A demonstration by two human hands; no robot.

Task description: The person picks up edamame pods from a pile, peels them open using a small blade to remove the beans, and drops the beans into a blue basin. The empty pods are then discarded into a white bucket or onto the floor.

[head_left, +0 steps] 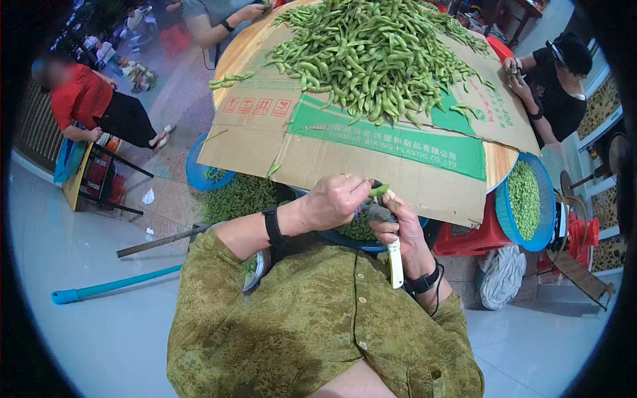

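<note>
My left hand is closed at the front edge of the cardboard, its fingertips pinching one end of a green soybean pod. Close beside it, my right hand is wrapped around a knife with a white handle, which points down toward my lap. The right thumb and fingertips meet the pod's other end. Something dark grey covers part of the right fingers. The knife's blade is mostly hidden by the hands. Below them, a blue basin holds green beans.
A large heap of soybean pods lies on flattened cardboard over a round wooden table. A blue basket of shelled beans stands right on a red stool. Empty pods pile up left. Other people stand or sit around the table.
</note>
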